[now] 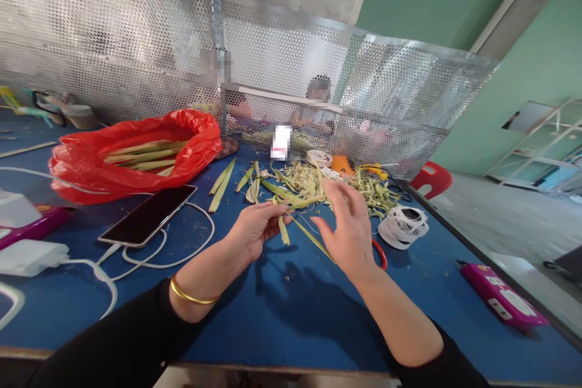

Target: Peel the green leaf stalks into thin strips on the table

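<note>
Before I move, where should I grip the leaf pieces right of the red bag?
Pinch the leaf pieces by their broader near ends, probably coming from the near side: those ends point toward the viewer, while the far ends narrow to tips.

Your left hand (259, 224) hides part of the pale-green leaf strip (311, 200); your right hand (348, 233), part of a curved red object (382, 256). Toward the far edge of the blue desk (422, 279), the rectangular white screen (281, 142) is blurred.

No lettering, number or brand can be read; the lit screen (281, 140) is blurred out.
</note>
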`<state>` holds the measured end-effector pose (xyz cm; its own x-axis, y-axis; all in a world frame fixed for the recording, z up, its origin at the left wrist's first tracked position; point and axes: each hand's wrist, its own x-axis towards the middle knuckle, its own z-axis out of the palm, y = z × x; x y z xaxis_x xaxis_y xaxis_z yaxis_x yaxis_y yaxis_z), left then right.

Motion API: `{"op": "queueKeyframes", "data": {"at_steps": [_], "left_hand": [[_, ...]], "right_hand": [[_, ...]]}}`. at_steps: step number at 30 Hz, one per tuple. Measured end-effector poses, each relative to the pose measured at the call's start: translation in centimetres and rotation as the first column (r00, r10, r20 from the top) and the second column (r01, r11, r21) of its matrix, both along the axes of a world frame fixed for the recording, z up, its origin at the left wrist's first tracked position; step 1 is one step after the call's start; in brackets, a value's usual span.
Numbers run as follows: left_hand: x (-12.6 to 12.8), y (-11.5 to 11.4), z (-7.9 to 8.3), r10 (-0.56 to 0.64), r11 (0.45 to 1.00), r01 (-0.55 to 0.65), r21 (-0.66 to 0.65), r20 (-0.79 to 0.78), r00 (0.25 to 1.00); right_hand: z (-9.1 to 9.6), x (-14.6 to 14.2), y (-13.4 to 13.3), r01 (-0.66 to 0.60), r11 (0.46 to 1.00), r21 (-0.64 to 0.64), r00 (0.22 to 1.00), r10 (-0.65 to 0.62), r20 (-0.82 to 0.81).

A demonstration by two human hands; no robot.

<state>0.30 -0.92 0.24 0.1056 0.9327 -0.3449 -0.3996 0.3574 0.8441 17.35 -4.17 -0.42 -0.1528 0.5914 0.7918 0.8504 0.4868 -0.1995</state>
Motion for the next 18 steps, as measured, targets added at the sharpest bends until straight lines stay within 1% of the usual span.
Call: {"op": "queueKeyframes", "data": {"at_steps": [1,3,5,7,8,10,12,13,15,16,18], "left_hand": [[0.0,0.0,-0.1,-0.01,1.0,0.01,-0.006,0.016,1.0],[0.0,0.0,-0.3,-0.044,0.999,0.044,-0.01,0.026,0.999],[0.2,-0.2,-0.5,-0.078,0.997,0.078,-0.003,0.014,0.997],[0.4,-0.5,-0.7,-0.113,0.993,0.114,0.038,-0.031,0.993],[0.5,-0.6,-0.8,-0.125,0.989,0.13,0.075,-0.068,0.99],[0.8,-0.9,-1.0,-0.145,0.971,0.171,0.166,-0.155,0.977],[1.0,-1.1,-1.1,-0.164,0.951,0.213,0.223,-0.217,0.962],[1.1,-1.1,-1.1,-0.172,0.945,0.227,0.235,-0.232,0.957],[1.3,-1.3,-1.1,-0.184,0.939,0.245,0.242,-0.25,0.951],[1.3,-1.4,-1.0,-0.189,0.935,0.254,0.248,-0.257,0.948],[1.4,-1.5,-0.9,-0.206,0.922,0.278,0.269,-0.267,0.941]], "right_hand": [[0.2,0.0,-0.1,-0.067,0.997,0.035,0.989,0.062,0.134],[0.5,0.0,-0.3,-0.189,0.982,0.013,0.928,0.174,0.331],[0.5,-0.1,-0.4,-0.256,0.966,-0.049,0.867,0.251,0.43],[0.5,-0.2,-0.6,-0.286,0.954,-0.09,0.843,0.295,0.449],[0.5,-0.2,-0.7,-0.296,0.951,-0.092,0.851,0.306,0.427],[0.4,-0.4,-0.8,-0.296,0.952,-0.082,0.901,0.307,0.306],[0.2,-0.4,-0.7,-0.272,0.958,-0.087,0.954,0.28,0.105],[0.1,-0.4,-0.6,-0.256,0.961,-0.105,0.967,0.257,-0.005],[-0.1,-0.4,-0.3,-0.229,0.953,-0.197,0.962,0.19,-0.197],[-0.2,-0.3,-0.1,-0.218,0.94,-0.262,0.954,0.148,-0.262],[-0.5,-0.2,0.2,-0.188,0.907,-0.377,0.946,0.065,-0.316]]}}
